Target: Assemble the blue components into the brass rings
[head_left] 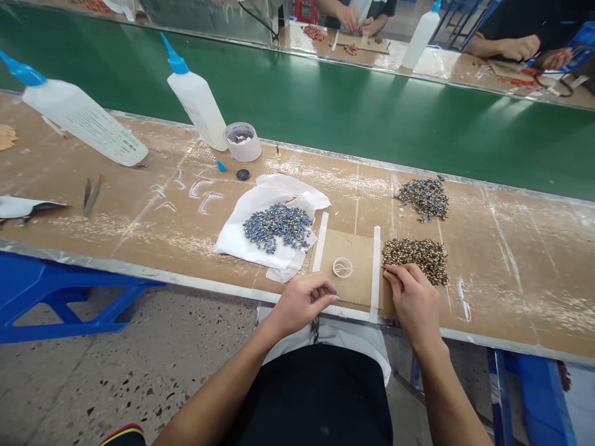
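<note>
My left hand (304,300) hovers at the table's front edge with its fingers pinched on a tiny dark part. My right hand (411,297) rests with fingertips touching the near edge of a pile of small brown-gold parts (416,255); its fingers are curled together. Between the hands lies a small cardboard pad (348,282) edged with white tape, and on it a small clear cap (343,267). A heap of blue parts (279,226) sits on white paper (274,195) to the left. Another pile of blue-and-gold parts (423,198) lies farther back on the right.
Two white squeeze bottles with blue nozzles (198,102) (79,114) stand or lie at the back left, beside a small plastic cup (242,141). Tweezers (92,194) lie at left. A green conveyor belt (372,111) runs behind. Other people's hands (357,21) work across it.
</note>
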`<state>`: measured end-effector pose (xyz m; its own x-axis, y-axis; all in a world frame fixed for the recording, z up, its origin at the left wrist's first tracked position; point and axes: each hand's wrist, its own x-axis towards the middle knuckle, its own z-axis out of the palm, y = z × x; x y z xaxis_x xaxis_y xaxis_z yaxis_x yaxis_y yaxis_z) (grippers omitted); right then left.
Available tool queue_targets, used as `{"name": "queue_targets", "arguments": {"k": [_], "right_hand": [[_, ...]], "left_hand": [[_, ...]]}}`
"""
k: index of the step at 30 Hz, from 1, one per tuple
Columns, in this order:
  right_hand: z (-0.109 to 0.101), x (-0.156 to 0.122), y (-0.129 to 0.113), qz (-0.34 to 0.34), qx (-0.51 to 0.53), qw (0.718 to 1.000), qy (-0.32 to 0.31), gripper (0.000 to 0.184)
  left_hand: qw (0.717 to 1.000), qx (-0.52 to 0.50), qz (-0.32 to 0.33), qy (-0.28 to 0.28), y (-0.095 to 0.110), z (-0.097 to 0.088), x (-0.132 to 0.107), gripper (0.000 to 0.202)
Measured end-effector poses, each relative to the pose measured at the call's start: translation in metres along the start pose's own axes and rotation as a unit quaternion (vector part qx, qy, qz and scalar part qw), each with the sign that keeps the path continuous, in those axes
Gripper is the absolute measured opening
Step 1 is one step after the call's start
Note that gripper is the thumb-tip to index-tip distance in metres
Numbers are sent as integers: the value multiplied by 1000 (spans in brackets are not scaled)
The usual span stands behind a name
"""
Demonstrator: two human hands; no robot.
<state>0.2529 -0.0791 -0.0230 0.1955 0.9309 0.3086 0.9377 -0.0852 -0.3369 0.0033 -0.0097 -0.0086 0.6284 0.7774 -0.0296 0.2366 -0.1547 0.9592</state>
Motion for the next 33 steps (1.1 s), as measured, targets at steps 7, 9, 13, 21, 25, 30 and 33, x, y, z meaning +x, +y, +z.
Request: {"name": "queue_targets", "arguments": {"k": [7,9,13,21,25,30,33], "right_hand": [[-5,7,-3,-50,-89,994,-41,23],[-6,8,-3,-42,-94,994,-28,21],[-11,6,-3,-3,-25,1000,-11,17],[-35,-26,-55,141,416,897,-54,14],[-36,-35,-83,168,480,860,-40,13],[-34,-32,-89,198,528,824,-56,9],[-34,-33,-87,203,522,827,-55,10]], "left_hand": [[999,-33,-8,4,1,2,-4,10],[998,-65,-5,9,6,2,-8,11],[991,-129,-19,25,17,5,-16,13],[969,-220,-75,79,33,15,-19,12],[975,-200,-75,67,40,18,-19,13],[982,-168,-70,57,46,17,-17,14],[985,-151,-64,54,51,16,-15,13]]}}
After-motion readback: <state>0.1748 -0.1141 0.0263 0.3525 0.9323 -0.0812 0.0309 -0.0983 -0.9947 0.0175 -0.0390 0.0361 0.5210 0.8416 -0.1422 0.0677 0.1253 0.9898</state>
